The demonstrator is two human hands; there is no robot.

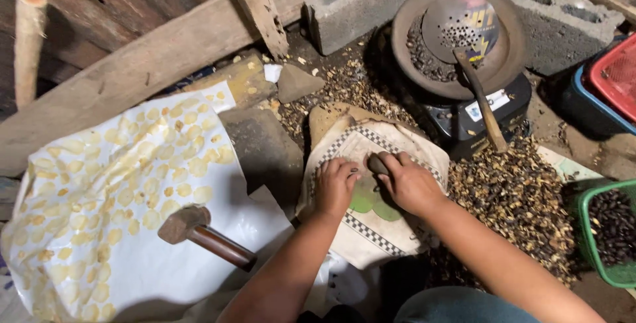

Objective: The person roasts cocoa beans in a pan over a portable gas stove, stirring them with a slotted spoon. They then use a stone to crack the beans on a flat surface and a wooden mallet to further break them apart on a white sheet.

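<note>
The right hand (pixel 412 184) is closed around a small dark rounded stone (pixel 377 164), gripping it from above with the knuckles up. Just beside it, the left hand (pixel 335 186) presses its bent fingers down on a worn cream cloth with a black-and-white checked border (pixel 371 230), apparently pinning something small; whether anything sits between the fingertips I cannot tell. Both hands rest over the green patches in the cloth's middle.

This looks like the cracking step: a seed held in place, the stone ready to strike. The next blow calls for a short, aimed tap clear of the holding fingers.

To the left lies a white sheet covered with pale yellow flat kernels (pixel 99 190), a brown wooden-handled mallet (pixel 205 237) on it. Dark husks (pixel 517 197) litter the ground at right, near a green basket of dark seeds (pixel 613 230).
</note>
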